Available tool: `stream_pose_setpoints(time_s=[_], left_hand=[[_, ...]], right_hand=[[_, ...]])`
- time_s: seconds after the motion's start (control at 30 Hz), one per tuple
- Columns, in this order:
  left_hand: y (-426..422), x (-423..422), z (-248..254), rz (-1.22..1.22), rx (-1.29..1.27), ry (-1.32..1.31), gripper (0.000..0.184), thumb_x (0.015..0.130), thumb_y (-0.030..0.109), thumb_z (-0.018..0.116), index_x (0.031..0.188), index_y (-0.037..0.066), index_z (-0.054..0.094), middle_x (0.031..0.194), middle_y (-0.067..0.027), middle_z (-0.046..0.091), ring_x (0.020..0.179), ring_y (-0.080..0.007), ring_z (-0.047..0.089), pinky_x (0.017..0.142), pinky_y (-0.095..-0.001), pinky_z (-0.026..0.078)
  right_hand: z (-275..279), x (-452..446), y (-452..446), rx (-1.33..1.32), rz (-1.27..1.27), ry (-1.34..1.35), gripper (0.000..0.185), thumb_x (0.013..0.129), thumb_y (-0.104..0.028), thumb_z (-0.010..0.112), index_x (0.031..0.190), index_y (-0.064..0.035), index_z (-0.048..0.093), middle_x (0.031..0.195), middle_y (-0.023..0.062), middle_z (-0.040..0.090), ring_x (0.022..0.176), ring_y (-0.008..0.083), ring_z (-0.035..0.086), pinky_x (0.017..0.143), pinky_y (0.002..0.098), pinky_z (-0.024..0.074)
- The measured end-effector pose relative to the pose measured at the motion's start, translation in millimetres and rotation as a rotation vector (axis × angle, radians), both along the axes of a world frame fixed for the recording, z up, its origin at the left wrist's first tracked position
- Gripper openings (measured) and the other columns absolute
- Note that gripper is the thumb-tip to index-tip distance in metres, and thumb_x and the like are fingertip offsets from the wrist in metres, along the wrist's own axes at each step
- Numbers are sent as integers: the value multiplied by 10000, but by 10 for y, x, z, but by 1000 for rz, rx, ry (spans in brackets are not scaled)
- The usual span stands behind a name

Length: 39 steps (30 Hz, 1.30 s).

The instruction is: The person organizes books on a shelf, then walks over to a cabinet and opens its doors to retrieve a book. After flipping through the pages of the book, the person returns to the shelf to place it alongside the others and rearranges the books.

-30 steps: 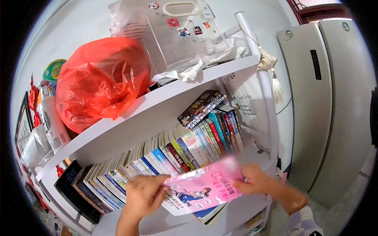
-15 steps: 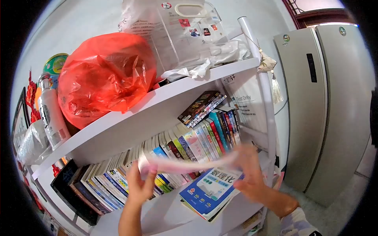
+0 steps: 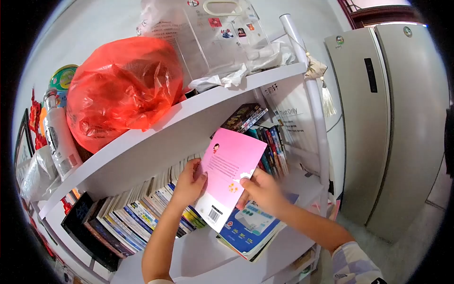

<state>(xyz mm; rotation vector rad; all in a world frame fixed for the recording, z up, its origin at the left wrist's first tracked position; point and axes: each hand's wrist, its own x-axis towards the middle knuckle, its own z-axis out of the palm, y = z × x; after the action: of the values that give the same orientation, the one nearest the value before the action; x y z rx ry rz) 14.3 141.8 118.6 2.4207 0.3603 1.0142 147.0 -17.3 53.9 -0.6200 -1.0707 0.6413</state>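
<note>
Pink book (image 3: pixel 231 170) is up in the air in front of the shelved row, at a slant, barcode side facing the person. Grip-wise it's pinched on both long edges: left hand (image 3: pixel 188 188) has its thumb on the near edge of the cover, right hand (image 3: pixel 265 190) does the same opposite, a bit blurry. Can't see much of the fingers behind. My worry is that it's edge-only: if one thumb eases off, a floppy paperback could swing or fan open and slide out. Bottom corner overlaps the blue book (image 3: pixel 257 225) from this angle; can't tell if they touch, but a low sweep could shove that one and skew whatever's stacked under it on the lower shelf (image 3: pixel 203 260). Top corner is near the tilted books (image 3: pixel 243 116), which look loosely perched, so a careless push back might knock them down. The row (image 3: pixel 137 215) is packed tight on the left, so ramming a cover in there could bend it. Higher up, the red bag (image 3: pixel 125 90) bulges at the front of the upper shelf (image 3: pixel 265 78), and a high elbow or book could snag its thin plastic.
</note>
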Motion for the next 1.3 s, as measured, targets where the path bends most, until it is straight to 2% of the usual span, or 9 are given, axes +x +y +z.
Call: stream_pose_setpoints(time_s=[0.1, 0.17, 0.43, 0.6, 0.7, 0.8, 0.9, 1.03, 1.3], left_hand=[[-204, -151, -11, -40, 560, -31, 608, 706, 178, 670, 1210, -29, 401, 1220, -244, 440, 1147, -338, 440, 959, -369, 344], [-691, -323, 81, -208, 399, 197, 636, 728, 188, 651, 1270, 29, 359, 1354, -214, 304, 1271, -334, 283, 1032, -386, 234], [-950, -515, 1, 392, 573, 290, 662, 648, -74, 513, 1276, -13, 312, 1138, -270, 493, 838, -390, 589, 661, -403, 514], [-1001, -695, -20, 255, 617, 249, 612, 644, -64, 515, 1238, 14, 390, 991, -223, 582, 717, -350, 606, 608, -398, 514], [-1017, -749, -74, 158, 806, 281, 611, 624, -42, 539, 1220, 4, 415, 1009, -209, 587, 677, -318, 616, 588, -367, 519], [-1048, -789, -219, 77, 928, 352, 535, 659, 10, 519, 1190, -12, 454, 1048, -177, 589, 632, -235, 625, 543, -314, 514], [-1184, -776, -290, 23, 1019, 355, 420, 684, 41, 565, 1099, 5, 509, 884, -151, 624, 630, -235, 622, 522, -331, 505], [-1290, -881, -368, 2, 1032, 235, 567, 685, 61, 504, 1242, -5, 425, 1084, -165, 569, 677, -254, 600, 573, -309, 494], [-974, -978, -355, 66, 939, 40, 318, 734, 101, 591, 1036, 11, 554, 740, -82, 615, 515, -169, 565, 451, -292, 466]], right_hand=[[35, -86, 52, 3, -57, 32, 182, 891, -82, 464, 1020, 43, 431, 788, 130, 586, 505, 185, 611, 422, 267, 498], [80, -101, 95, 22, -107, 25, 168, 891, -92, 470, 995, 40, 453, 787, 120, 586, 509, 177, 610, 426, 264, 497], [113, -109, 347, 336, -293, -268, 372, 816, -53, 592, 1153, -9, 442, 958, 68, 566, 731, 93, 578, 623, 219, 453], [31, 135, 251, 254, -907, -454, 875, 594, -136, 776, 1290, -60, 252, 1161, 166, 323, 1065, 298, 404, 893, 399, 344], [15, 309, 120, 135, -1037, -746, 703, 599, -94, 744, 1202, -90, 383, 1136, 135, 417, 1038, 317, 434, 891, 405, 345], [-122, 512, 40, 45, -428, -598, 264, 633, 3, 675, 873, -46, 576, 855, 74, 613, 826, 199, 596, 750, 306, 465], [-270, 656, 44, 165, -428, -758, 235, 655, -19, 675, 868, -50, 580, 883, 73, 614, 857, 213, 592, 813, 327, 452], [-305, 576, -81, 192, -370, -648, 237, 651, -55, 702, 858, -49, 587, 918, 80, 611, 898, 223, 584, 861, 359, 431], [-125, 727, -144, 195, -689, -579, 226, 638, 4, 690, 829, -47, 578, 902, 79, 603, 910, 221, 569, 861, 363, 426]])
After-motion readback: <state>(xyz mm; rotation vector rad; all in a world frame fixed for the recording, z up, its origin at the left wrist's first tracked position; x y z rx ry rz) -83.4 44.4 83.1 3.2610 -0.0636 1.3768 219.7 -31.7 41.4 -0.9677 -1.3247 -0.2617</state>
